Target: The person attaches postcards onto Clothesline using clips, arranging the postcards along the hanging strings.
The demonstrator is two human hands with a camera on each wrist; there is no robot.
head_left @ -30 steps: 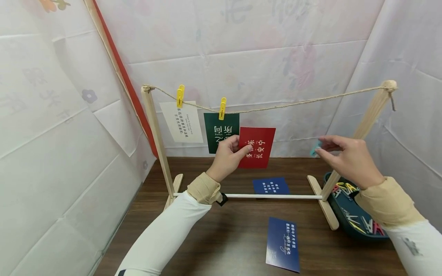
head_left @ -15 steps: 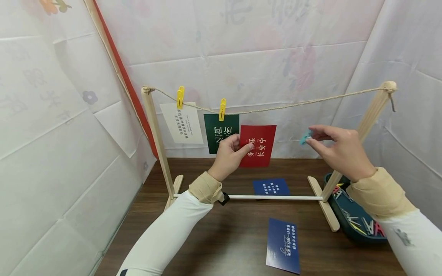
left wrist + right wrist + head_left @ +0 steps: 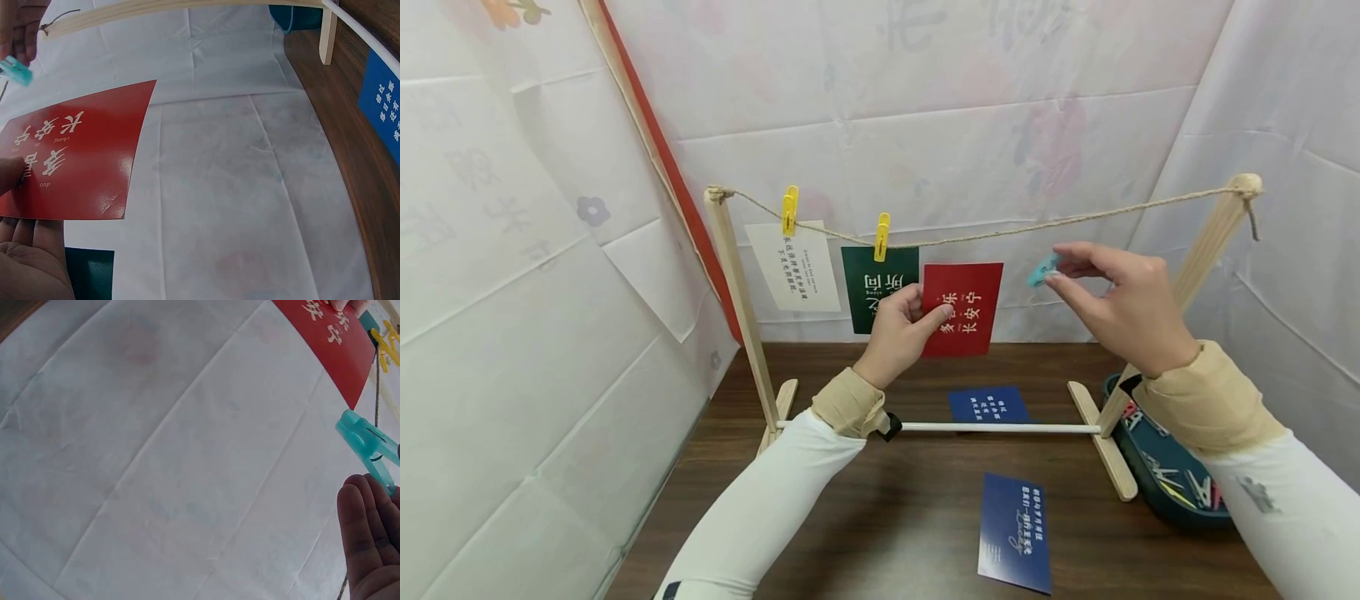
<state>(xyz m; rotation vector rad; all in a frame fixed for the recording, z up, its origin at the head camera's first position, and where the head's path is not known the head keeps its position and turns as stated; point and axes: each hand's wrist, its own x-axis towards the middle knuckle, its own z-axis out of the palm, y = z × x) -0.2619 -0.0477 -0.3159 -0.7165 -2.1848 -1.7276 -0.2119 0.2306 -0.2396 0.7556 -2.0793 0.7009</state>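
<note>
My left hand (image 3: 895,333) pinches a red card (image 3: 973,308) by its left edge, thumb in front, and the card's top lies a little below the twine (image 3: 1030,228). To its right, my right hand (image 3: 1123,304) holds a light-blue clothespin (image 3: 1043,270) between thumb and fingers; in the right wrist view the clothespin (image 3: 362,437) points toward the red card (image 3: 340,347), apart from it. Left of the card, a green card (image 3: 859,287) and a cream card (image 3: 797,271) hang on the twine from yellow clothespins (image 3: 882,237). My left hand partly covers the green card.
The twine runs between two wooden posts (image 3: 741,317) joined low by a white rod (image 3: 992,427). Two blue cards (image 3: 1015,529) lie on the brown table (image 3: 865,517). A dark teal basket (image 3: 1187,517) of assorted clothespins stands at the right post's foot, under my right arm.
My right hand has moved left and up with the light-blue clothespin, closer to the red card. My left hand has raised the red card slightly toward the twine.
</note>
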